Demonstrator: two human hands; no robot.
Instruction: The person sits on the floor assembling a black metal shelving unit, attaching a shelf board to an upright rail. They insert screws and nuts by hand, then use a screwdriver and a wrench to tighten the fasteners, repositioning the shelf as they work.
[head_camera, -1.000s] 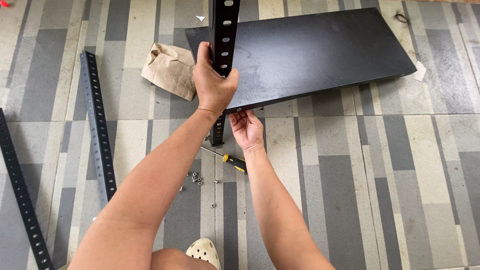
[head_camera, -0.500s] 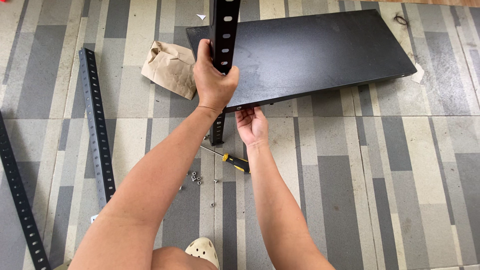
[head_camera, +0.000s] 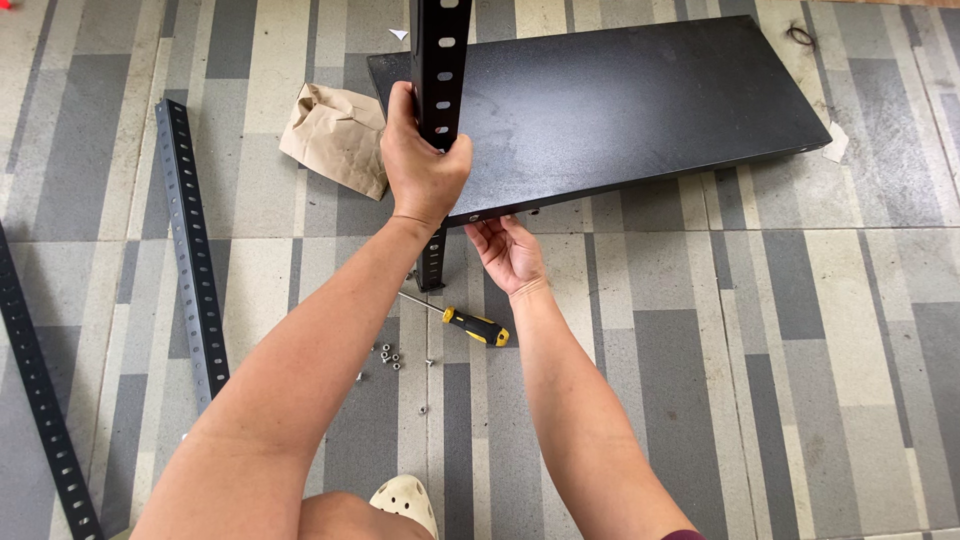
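The left hand (head_camera: 422, 165) is wrapped in a closed grip around the black slotted upright post (head_camera: 438, 90) in the upper middle of the frame, holding it standing on end against the near left corner of the black shelf panel (head_camera: 640, 100), which fills the upper centre and right. The grip sits at much the same height on the post as it did a second ago, and the post has not tilted. The right hand (head_camera: 508, 250) is just below the panel's front edge, near centre frame, palm turned up and fingers curled loosely toward the underside of the edge; whether it pinches anything small there cannot be told. Compared with a second ago, this hand has shifted slightly to the right along the edge and a little away from the post's foot, which stands on the striped floor (head_camera: 800, 350). A screwdriver with a yellow and black handle (head_camera: 470, 323) lies on the floor just below the right wrist, unmoved, and a scatter of small nuts and bolts (head_camera: 388, 358) lies to its lower left. A crumpled brown paper bag (head_camera: 338, 135) rests left of the panel, and two more slotted posts (head_camera: 190, 250) lie flat along the left side of the frame, as before.
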